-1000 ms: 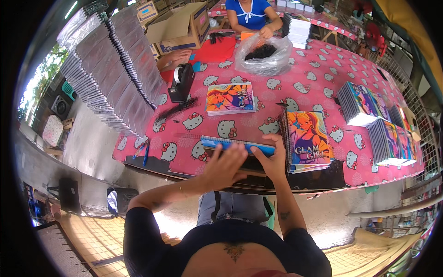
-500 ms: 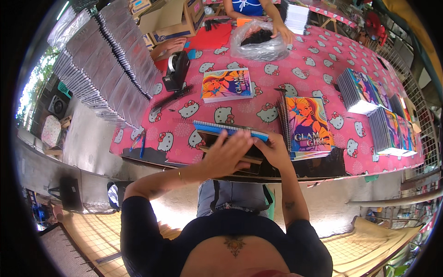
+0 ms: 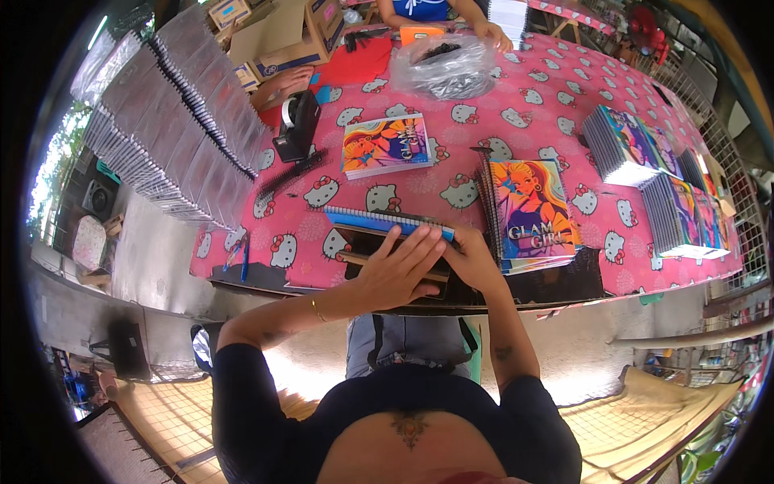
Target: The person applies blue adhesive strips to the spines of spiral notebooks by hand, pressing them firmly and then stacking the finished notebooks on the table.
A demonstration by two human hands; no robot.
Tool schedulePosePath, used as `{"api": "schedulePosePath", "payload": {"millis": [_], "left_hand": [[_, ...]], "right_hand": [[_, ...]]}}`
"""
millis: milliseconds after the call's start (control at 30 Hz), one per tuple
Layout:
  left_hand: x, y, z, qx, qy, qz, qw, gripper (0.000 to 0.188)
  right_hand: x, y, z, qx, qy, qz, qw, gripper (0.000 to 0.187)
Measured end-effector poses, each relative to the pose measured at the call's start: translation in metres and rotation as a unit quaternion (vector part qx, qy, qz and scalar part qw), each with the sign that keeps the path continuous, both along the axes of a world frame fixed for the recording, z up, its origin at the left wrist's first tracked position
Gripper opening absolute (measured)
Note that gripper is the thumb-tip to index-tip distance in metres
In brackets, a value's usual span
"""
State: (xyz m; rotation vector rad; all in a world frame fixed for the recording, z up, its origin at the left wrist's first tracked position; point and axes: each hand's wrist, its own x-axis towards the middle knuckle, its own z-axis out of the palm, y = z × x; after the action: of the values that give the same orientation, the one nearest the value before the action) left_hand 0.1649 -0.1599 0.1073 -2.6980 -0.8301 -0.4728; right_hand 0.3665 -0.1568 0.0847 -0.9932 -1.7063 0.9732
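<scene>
At the table's near edge a spiral notebook (image 3: 355,218) stands tilted, its blue edge and row of wire coils facing up. My left hand (image 3: 395,270) lies across it with fingers stretched out and pressed together, over a dark board with a wooden strip (image 3: 355,258). At the notebook's right end my right hand (image 3: 474,256) pinches the corner, thumb and fingers closed on it. Just right of that hand sits a stack of colorful notebooks (image 3: 532,210). Another small pile of notebooks (image 3: 385,145) lies farther out. My palms hide the notebook's lower part.
Tall stacks of coil-bound pads (image 3: 169,121) rise at left. A black tape dispenser (image 3: 297,127), loose black coils (image 3: 290,179) and pens (image 3: 244,260) lie nearby. Notebook stacks (image 3: 677,218) stand right. Across the table, another person's hand (image 3: 493,36) is by a plastic bag (image 3: 443,68).
The view has shifted slightly, so table items appear a little farther left and higher. My left hand has slid slightly along the notebook; my right hand keeps its pinch on the corner.
</scene>
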Motion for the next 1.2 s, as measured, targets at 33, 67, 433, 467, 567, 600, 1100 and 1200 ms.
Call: {"api": "schedulePosePath", "payload": {"millis": [33, 67, 433, 467, 567, 600, 1100, 1200], "left_hand": [[0.007, 0.011, 0.007, 0.010, -0.002, 0.041, 0.999, 0.085], [0.012, 0.020, 0.022, 0.014, -0.003, 0.085, 0.996, 0.083], [0.006, 0.029, 0.032, -0.088, -0.205, -0.019, 0.975, 0.028], [0.005, 0.030, 0.031, -0.102, -0.201, -0.033, 0.974, 0.022], [0.007, 0.030, 0.030, -0.084, -0.206, -0.021, 0.975, 0.013], [0.008, 0.031, 0.030, -0.086, -0.204, -0.019, 0.975, 0.015], [-0.010, 0.019, 0.107, -0.145, -0.382, -0.038, 0.912, 0.021], [0.011, -0.004, 0.152, -0.318, -0.383, -0.252, 0.830, 0.023]], "right_hand": [[0.000, 0.001, -0.004, 0.033, 0.022, 0.000, 0.999, 0.028], [-0.001, 0.001, -0.003, 0.031, 0.019, 0.000, 0.999, 0.029], [0.016, -0.004, 0.016, 0.059, 0.054, -0.033, 0.996, 0.025], [0.023, -0.004, 0.020, 0.046, 0.043, -0.024, 0.998, 0.023], [0.033, 0.002, 0.041, 0.015, 0.001, -0.006, 1.000, 0.015], [0.034, 0.004, 0.046, 0.018, -0.014, 0.007, 1.000, 0.015], [-0.023, -0.057, 0.077, 0.307, -0.008, -0.222, 0.925, 0.054], [-0.026, -0.068, 0.090, 0.280, 0.009, -0.263, 0.923, 0.057]]}}
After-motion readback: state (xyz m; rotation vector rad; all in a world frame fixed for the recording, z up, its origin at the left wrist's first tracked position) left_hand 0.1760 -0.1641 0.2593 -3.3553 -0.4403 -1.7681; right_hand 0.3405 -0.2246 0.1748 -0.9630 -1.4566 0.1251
